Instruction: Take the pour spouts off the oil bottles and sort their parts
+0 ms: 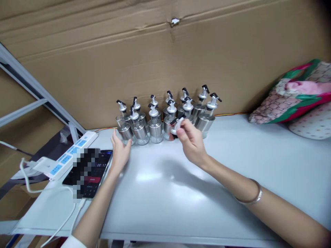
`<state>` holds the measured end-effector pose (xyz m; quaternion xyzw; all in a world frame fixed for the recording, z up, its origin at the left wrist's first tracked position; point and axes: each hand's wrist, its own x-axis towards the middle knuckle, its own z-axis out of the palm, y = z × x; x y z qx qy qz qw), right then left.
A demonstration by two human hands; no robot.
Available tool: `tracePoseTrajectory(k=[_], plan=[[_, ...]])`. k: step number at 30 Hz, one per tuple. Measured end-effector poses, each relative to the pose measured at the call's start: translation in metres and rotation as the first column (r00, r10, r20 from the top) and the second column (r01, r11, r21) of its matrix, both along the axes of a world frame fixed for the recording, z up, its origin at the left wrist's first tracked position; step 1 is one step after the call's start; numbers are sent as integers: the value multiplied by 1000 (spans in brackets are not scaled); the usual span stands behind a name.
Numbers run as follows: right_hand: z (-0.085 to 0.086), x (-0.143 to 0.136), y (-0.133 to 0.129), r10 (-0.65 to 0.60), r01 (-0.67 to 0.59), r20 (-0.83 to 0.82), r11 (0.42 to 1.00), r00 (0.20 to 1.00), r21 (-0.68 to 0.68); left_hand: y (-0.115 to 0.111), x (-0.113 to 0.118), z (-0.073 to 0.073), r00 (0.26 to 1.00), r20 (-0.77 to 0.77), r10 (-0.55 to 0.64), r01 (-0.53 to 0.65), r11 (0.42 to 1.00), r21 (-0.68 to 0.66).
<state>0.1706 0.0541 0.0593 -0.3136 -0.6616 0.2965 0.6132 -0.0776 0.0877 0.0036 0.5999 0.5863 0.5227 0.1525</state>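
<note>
My right hand [192, 141] is raised above the table, pinching a pour spout [177, 124] with a white body and a black lever. At the left end of the front row, my left hand [121, 151] has its thumb and fingers around the lower part of an uncapped glass bottle [124, 130] with a steel sleeve. Beside it stands a bottle [140, 132] fitted with the same kind of spout. Several more such bottles [155, 129] stand in two rows, some partly hidden behind my right hand.
A tall cardboard sheet [155, 62] backs the white table [160, 206]. On the left lie a phone [103, 168], a power strip [66, 159] and white cables. A patterned bag [276, 98] rests at the right, and a metal frame [38, 86] rises at the left.
</note>
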Motion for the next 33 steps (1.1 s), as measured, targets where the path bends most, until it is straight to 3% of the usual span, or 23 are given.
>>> tracePoseTrajectory(k=[2, 4, 6, 9, 11, 16, 20, 24, 28, 33], plan=[[-5, -3, -5, 78, -64, 124, 992, 989, -112, -24, 21, 5, 999, -13, 31, -29, 994, 104], [-12, -7, -13, 209, -150, 230, 956, 950, -252, -46, 42, 8, 986, 51, -162, 151, 974, 167], [-18, -11, -22, 326, -224, 242, 902, 914, -368, -63, 62, 9, 874, 158, -460, 461, 887, 28], [-26, -14, -32, 370, -268, 142, 842, 918, -468, -74, 81, 2, 763, 305, -570, 636, 749, -189], [-30, -14, -32, 373, -279, 83, 807, 924, -520, -74, 88, -4, 748, 350, -564, 657, 707, -263], [-41, -10, -22, 356, -256, 55, 763, 933, -593, -68, 95, -15, 801, 330, -499, 589, 754, -290], [-42, -6, -20, 364, -204, 146, 763, 920, -613, -69, 95, -14, 786, 378, -489, 604, 738, -301], [-41, 4, -25, 357, -113, 303, 791, 883, -601, -74, 93, -14, 751, 441, -491, 640, 708, -300], [-43, 12, -27, 220, 36, 478, 882, 850, -470, -74, 92, -18, 721, 555, -415, 651, 680, -338], [-46, 12, -26, 77, 117, 592, 952, 802, -283, -70, 88, -13, 738, 458, -494, 672, 593, -444]])
